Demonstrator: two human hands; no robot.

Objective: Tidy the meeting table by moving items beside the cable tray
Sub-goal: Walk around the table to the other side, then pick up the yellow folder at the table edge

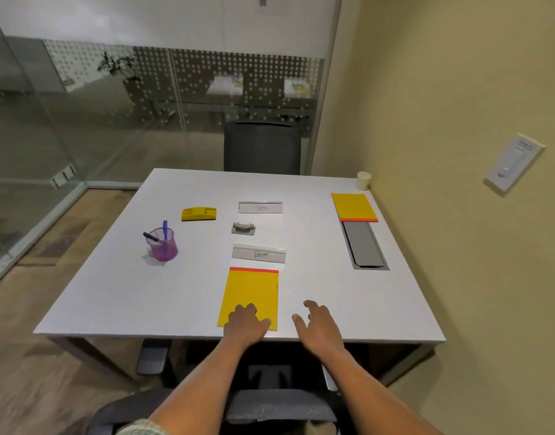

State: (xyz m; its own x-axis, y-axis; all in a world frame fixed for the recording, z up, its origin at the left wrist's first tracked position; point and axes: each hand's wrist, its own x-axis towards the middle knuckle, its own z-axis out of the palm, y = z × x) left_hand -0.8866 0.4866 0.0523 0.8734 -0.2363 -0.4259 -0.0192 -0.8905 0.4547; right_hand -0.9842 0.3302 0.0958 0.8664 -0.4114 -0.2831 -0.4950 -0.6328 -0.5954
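Observation:
A yellow notepad [251,293] with a red top strip lies near the front edge of the white table [113,293]. My left hand [246,324] rests on its near end, fingers bent down onto the paper. My right hand [318,324] hovers just to the right of the pad, fingers spread and holding nothing. The grey cable tray [364,244] is set into the table at the right. A second yellow notepad [354,206] lies right behind the tray.
Two name plates [259,254] [260,207] and a small grey punch [244,229] sit mid-table. A yellow duster [199,213] and a purple pen cup [163,244] stand to the left. A paper cup [363,180] is in the far right corner. A chair [262,149] faces me.

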